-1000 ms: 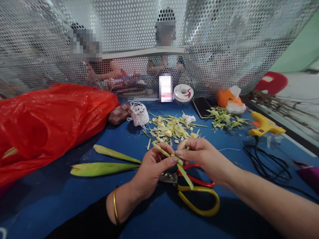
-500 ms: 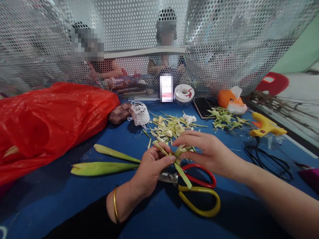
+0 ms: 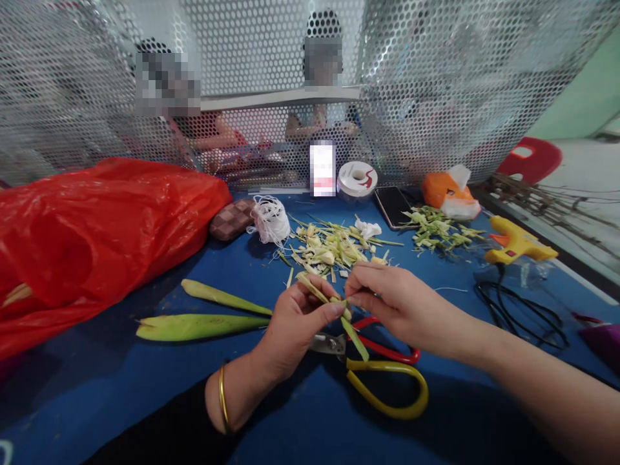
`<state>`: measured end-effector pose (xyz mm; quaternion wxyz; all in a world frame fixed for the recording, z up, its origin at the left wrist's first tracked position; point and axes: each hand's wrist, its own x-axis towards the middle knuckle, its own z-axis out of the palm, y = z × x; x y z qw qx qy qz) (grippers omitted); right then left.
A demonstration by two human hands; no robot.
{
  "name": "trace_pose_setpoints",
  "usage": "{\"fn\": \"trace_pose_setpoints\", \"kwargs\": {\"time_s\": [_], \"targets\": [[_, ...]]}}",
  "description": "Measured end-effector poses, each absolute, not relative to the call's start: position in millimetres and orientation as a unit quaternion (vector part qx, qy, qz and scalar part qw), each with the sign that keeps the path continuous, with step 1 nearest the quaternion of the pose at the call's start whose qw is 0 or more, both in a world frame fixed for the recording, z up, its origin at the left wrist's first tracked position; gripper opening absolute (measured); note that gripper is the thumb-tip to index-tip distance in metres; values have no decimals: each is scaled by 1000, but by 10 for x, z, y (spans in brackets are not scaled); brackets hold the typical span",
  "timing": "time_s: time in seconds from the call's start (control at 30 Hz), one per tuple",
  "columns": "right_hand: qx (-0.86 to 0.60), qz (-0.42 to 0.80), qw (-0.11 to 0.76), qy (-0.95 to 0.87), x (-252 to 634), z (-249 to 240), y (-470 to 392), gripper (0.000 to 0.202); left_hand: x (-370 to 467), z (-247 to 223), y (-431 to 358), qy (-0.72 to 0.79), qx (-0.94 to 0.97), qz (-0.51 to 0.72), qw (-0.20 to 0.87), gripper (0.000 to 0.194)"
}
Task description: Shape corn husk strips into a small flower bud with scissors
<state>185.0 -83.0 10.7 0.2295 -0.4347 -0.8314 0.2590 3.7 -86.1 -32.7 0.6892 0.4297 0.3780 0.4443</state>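
My left hand (image 3: 303, 323) is closed in a pinch on a folded green leaf strip (image 3: 356, 339), whose tail hangs down to the right. The thumb and fingers of my right hand (image 3: 392, 303) are pinched on the same folded piece from the other side; the exact fold is partly hidden by the fingertips. Beneath both hands lies a pair of scissors (image 3: 387, 391) with one red and one yellow handle, its blades partly covered by my left hand. Two long green leaf pieces (image 3: 201, 327) rest on the blue table (image 3: 145, 400) left of my left hand.
Leaf scraps (image 3: 329, 248) lie beyond my hands, with more cuttings (image 3: 438, 229) to the right. A red plastic bag (image 3: 106, 226), white string (image 3: 271, 221), a ribbon spool (image 3: 358, 177), a phone (image 3: 393, 206), tissues (image 3: 450, 194) and a yellow glue gun (image 3: 520, 242) surround them. Two people sit behind the perforated sheet (image 3: 252, 51).
My right hand's fingers have closed from a looser, spread hold into a tight pinch on the leaf strip. My left hand has stayed almost in place.
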Motion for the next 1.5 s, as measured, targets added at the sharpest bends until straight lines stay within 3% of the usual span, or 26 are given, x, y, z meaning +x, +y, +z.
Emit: {"fn": "trace_pose_setpoints", "kwargs": {"time_s": [0.27, 0.4, 0.53, 0.77, 1.0, 1.3, 1.5], "targets": [[-514, 436, 189, -714, 1812, 78, -821, 11, 65, -312, -882, 410, 454, 440, 658, 17], [-437, 274, 260, -816, 1815, 60, -843, 13, 42, -296, -877, 406, 379, 444, 703, 19], [-323, 129, 229, -909, 1872, 102, -823, 22, 17, -296, -865, 396, 337, 441, 731, 21], [-268, 103, 227, -931, 1954, 112, -752, 26, 14, -295, -866, 380, 338, 430, 746, 24], [-226, -15, 223, -948, 1952, 11, -755, 26, 2, -289, -872, 376, 333, 394, 769, 21], [-325, 125, 242, -905, 1899, 87, -801, 22, -1, -285, -859, 359, 378, 390, 759, 32], [-385, 204, 217, -874, 1879, 185, -863, 19, -19, -241, -819, 360, 464, 373, 718, 29]]}}
